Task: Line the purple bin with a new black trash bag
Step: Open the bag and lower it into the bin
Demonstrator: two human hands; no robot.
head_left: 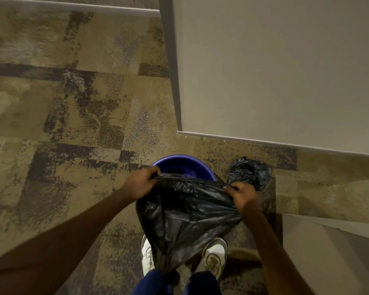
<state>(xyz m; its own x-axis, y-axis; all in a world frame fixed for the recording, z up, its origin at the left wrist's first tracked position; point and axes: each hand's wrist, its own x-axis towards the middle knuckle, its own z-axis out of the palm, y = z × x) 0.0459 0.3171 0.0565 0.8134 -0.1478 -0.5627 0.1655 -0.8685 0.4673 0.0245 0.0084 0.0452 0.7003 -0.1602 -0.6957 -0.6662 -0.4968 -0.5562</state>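
The purple bin (179, 161) stands on the carpet in front of me, and only its far rim and part of its inside show. A new black trash bag (185, 216) hangs over the near side of the bin and hides it. My left hand (140, 184) grips the bag's top edge at the left. My right hand (242, 195) grips the same edge at the right. The edge is stretched taut between both hands, and the bag's body droops down toward my feet.
A tied, crumpled black bag (250, 172) lies on the carpet just right of the bin. A beige wall corner (264, 81) juts in at the upper right, with its baseboard close behind the bin. My white shoes (214, 257) stand below the bag. Patterned carpet (73, 124) spreads to the left.
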